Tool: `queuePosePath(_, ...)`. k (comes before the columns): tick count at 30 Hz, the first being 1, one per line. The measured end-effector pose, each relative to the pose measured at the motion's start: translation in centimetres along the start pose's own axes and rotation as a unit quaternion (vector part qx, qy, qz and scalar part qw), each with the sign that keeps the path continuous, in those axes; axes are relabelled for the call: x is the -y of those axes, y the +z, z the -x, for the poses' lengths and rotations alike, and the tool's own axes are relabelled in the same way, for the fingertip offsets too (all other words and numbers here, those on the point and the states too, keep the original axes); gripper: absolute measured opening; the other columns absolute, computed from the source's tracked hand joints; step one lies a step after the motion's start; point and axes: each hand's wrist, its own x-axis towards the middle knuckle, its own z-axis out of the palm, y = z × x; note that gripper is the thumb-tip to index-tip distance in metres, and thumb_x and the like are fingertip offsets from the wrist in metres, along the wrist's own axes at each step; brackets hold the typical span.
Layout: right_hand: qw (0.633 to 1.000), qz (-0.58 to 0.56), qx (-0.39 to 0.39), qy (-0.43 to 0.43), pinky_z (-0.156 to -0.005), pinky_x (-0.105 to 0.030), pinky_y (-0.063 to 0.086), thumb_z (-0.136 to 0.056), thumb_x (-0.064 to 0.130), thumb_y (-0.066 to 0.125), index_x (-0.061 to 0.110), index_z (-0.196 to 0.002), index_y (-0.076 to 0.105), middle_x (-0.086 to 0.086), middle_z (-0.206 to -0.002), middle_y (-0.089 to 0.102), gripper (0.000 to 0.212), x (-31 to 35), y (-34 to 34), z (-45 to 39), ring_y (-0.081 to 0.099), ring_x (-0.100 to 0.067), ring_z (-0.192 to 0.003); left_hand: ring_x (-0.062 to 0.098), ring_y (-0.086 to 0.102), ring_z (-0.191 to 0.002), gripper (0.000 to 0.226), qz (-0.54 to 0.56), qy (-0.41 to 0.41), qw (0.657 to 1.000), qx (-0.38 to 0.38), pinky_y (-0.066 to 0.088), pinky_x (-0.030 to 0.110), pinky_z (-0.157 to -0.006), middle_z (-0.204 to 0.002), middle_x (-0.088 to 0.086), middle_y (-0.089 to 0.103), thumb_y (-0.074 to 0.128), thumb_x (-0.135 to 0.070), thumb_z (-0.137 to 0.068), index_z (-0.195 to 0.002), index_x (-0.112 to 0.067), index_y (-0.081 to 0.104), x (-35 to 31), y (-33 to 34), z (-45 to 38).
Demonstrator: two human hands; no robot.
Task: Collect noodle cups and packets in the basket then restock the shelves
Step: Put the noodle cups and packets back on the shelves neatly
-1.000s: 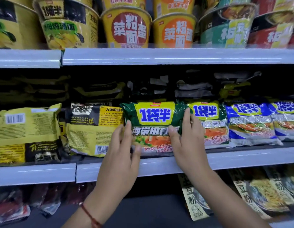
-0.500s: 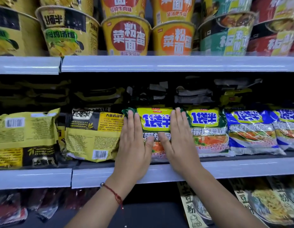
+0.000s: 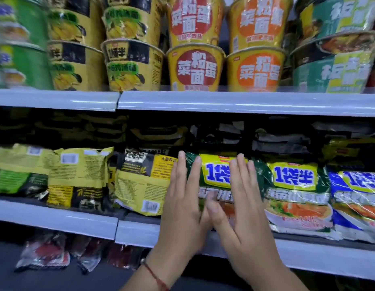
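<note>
A green noodle packet (image 3: 216, 173) with a yellow label stands at the front of the middle shelf (image 3: 138, 232). My left hand (image 3: 183, 208) lies flat against its left part with straight fingers. My right hand (image 3: 240, 208) lies flat against its middle, fingers straight, thumb crossing toward the left hand. Both hands cover much of the packet's front. No basket is in view.
A second green packet (image 3: 297, 194) and a blue packet (image 3: 358, 198) stand to the right. Yellow-and-black packets (image 3: 140, 185) stand to the left. Noodle cups (image 3: 195, 68) are stacked on the upper shelf (image 3: 224, 101). Red packets (image 3: 45, 253) lie on the shelf below.
Both hands went from holding the green packet's sides to lying flat on its front, side by side. The packet sits further back on the shelf. The camera has tilted upward.
</note>
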Motion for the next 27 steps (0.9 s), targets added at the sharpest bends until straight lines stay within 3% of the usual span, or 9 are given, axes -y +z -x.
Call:
queuePosePath(3,0.995,-0.095,0.024,0.01,-0.109,-0.013,0.032,-0.089,0.065,0.043,0.047,-0.147,0.035,0.026,-0.15,0.037,0.061,2.7,0.0,1.0,0.038,0.003,-0.138,0.006,0.029,-0.141,0.053,0.013,-0.003,0.997,-0.074,0.026,0.022,-0.109,-0.157,-0.014,0.023,0.044,-0.048,-0.093,-0.145,-0.041,0.034,0.9,-3.3,0.8)
queuePosePath(6,0.96,-0.197,0.137,0.146,-0.093,-0.016,0.048,-0.068,0.069,0.052,0.076,-0.115,0.046,0.041,-0.122,0.054,0.047,4.1,2.8,-0.1,0.058,0.011,-0.11,0.008,0.044,-0.126,0.045,0.043,-0.078,0.992,-0.088,0.045,0.039,-0.096,-0.14,-0.03,0.032,0.042,-0.054,-0.089,-0.134,-0.051,0.038,3.5,-6.7,1.1)
queuePosePath(8,0.931,-0.188,0.225,0.217,-0.111,-0.03,0.039,-0.072,0.071,0.054,0.065,-0.14,0.027,0.041,-0.142,0.037,0.073,4.1,5.7,-1.0,0.041,0.005,-0.135,0.01,0.044,-0.123,0.037,0.034,-0.118,0.99,-0.07,0.048,0.044,-0.092,-0.137,-0.032,0.029,0.042,-0.056,-0.09,-0.127,-0.057,0.039,5.6,-8.1,1.3)
queuePosePath(10,0.913,-0.164,0.244,0.282,-0.115,-0.036,0.033,-0.084,0.062,0.055,0.043,-0.154,-0.004,0.028,-0.155,0.023,0.093,4.5,8.3,-1.9,0.031,-0.006,-0.143,0.014,0.04,-0.13,0.03,0.055,-0.165,0.984,-0.028,0.046,0.044,-0.093,-0.143,-0.031,0.021,0.046,-0.057,-0.092,-0.119,-0.065,0.038,7.3,-9.0,1.2)
queuePosePath(15,0.924,-0.09,0.113,0.354,-0.113,-0.04,0.035,-0.092,0.045,0.053,0.027,-0.155,-0.015,0.008,-0.161,0.024,0.095,6.1,13.0,-2.9,0.033,-0.017,-0.143,0.01,0.029,-0.139,0.036,0.156,-0.204,0.964,0.075,0.035,0.042,-0.109,-0.149,-0.03,0.017,0.053,-0.05,-0.088,-0.119,-0.063,0.039,10.5,-10.1,1.1)
queuePosePath(20,0.923,-0.014,0.014,0.385,-0.1,-0.048,0.043,-0.072,0.052,0.046,0.022,-0.144,0.036,0.001,-0.126,0.052,0.079,8.2,14.9,-3.2,0.048,-0.024,-0.12,-0.011,0.016,-0.135,0.049,0.24,-0.207,0.941,0.121,0.025,0.033,-0.113,-0.133,-0.049,0.019,0.054,-0.049,-0.086,-0.131,-0.059,0.035,11.1,-11.4,1.1)
queuePosePath(23,0.913,-0.095,-0.043,0.394,-0.088,-0.028,0.046,-0.085,0.033,0.06,0.032,-0.125,0.054,0.007,-0.111,0.051,0.041,9.6,14.7,-2.9,0.053,-0.005,-0.106,-0.014,0.019,-0.131,0.049,0.304,-0.221,0.913,0.156,0.022,0.026,-0.105,-0.132,-0.051,0.017,0.055,-0.051,-0.089,-0.129,-0.064,0.03,11.0,-12.9,1.4)
queuePosePath(25,0.905,-0.154,-0.054,0.394,-0.085,-0.024,0.049,-0.086,0.023,0.064,0.034,-0.115,0.061,0.007,-0.112,0.057,0.031,10.6,14.1,-2.7,0.059,0.002,-0.096,-0.01,0.02,-0.137,0.06,0.341,-0.225,0.895,0.181,0.023,0.029,-0.11,-0.147,-0.04,0.016,0.057,-0.071,-0.079,-0.128,-0.072,0.024,10.8,-13.8,1.4)
queuePosePath(27,0.899,-0.186,-0.061,0.393,-0.089,-0.032,0.053,-0.076,0.03,0.071,0.037,-0.111,0.063,0.005,-0.114,0.064,0.037,11.6,13.6,-2.4,0.065,-0.004,-0.098,-0.014,0.023,-0.136,0.08,0.36,-0.205,0.889,0.196,0.025,0.034,-0.113,-0.15,-0.039,0.019,0.058,-0.09,-0.054,-0.124,-0.08,0.02,10.7,-14.4,0.9)
